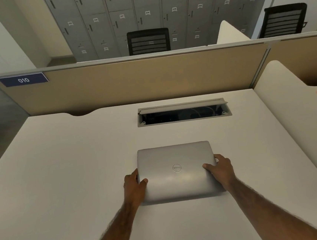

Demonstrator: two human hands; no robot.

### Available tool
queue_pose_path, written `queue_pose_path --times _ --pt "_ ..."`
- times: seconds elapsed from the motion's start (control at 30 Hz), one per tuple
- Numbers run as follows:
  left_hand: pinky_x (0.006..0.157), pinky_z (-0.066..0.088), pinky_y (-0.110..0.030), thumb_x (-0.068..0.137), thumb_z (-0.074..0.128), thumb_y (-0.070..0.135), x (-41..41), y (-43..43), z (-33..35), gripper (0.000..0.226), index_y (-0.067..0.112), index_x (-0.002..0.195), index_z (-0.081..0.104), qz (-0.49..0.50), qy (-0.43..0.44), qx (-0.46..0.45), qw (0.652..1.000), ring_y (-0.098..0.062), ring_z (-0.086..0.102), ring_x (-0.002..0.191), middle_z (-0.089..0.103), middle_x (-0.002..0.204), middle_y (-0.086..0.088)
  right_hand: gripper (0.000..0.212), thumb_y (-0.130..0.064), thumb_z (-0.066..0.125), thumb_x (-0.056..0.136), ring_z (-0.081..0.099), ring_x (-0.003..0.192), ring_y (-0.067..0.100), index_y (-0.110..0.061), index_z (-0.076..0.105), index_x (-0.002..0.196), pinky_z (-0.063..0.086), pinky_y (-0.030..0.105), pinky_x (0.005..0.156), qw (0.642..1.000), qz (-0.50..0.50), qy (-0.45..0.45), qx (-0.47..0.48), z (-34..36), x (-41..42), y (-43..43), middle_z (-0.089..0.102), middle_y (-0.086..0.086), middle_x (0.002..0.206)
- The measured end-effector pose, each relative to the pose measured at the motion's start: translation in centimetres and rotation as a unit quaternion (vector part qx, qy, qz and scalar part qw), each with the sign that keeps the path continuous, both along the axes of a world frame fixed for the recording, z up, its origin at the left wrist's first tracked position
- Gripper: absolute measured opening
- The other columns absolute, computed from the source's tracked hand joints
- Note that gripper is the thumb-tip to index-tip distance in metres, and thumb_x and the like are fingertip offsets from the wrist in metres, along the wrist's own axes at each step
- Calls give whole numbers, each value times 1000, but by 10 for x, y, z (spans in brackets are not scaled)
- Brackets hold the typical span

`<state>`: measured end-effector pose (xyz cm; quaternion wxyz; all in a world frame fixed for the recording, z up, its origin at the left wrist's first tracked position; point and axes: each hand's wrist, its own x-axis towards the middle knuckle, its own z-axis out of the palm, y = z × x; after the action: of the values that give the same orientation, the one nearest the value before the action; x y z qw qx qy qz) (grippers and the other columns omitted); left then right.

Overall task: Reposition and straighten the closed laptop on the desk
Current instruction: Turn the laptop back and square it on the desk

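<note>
A closed silver laptop (174, 157) with a round logo on its lid lies flat on the white desk (62, 177), a little right of centre, its edges roughly square to the desk's front. My left hand (134, 186) grips its left edge, thumb on the lid. My right hand (221, 169) grips its right edge, thumb on the lid and fingers wrapped round the side.
An open cable tray (184, 113) is sunk into the desk behind the laptop. A beige partition (130, 80) with a "010" label (23, 80) closes the far edge. A white divider (287, 96) bounds the right side. Black chairs and grey lockers stand beyond.
</note>
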<state>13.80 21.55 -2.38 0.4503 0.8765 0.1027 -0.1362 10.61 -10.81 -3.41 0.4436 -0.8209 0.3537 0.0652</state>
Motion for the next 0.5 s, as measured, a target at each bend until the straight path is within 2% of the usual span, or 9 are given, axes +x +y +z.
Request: queue_pose_path --times 0.27,0.37,0.5 --pt "92 58 -43 87 66 5 -2 1 6 42 7 129 66 0 -12 -25 1000 -33 70 99 71 112 -17 72 -38 83 78 60 124 38 -15 57 142 51 49 104 1000 3 -1 6 3 1 -2 57 17 137" --pt "84 57 -37 86 66 5 -1 1 5 39 6 126 67 -4 -19 -15 1000 -30 69 91 72 106 -17 71 -36 82 80 59 125 38 -14 57 143 51 48 105 1000 9 -4 7 3 0 -3 57 18 137" --pt "92 56 -48 86 65 6 -2 -2 2 40 6 126 66 -5 -21 1 1000 -37 68 99 69 110 -19 70 -37 80 82 58 126 39 -14 56 144 49 46 105 1000 11 0 -4 2 -3 -1 54 18 137"
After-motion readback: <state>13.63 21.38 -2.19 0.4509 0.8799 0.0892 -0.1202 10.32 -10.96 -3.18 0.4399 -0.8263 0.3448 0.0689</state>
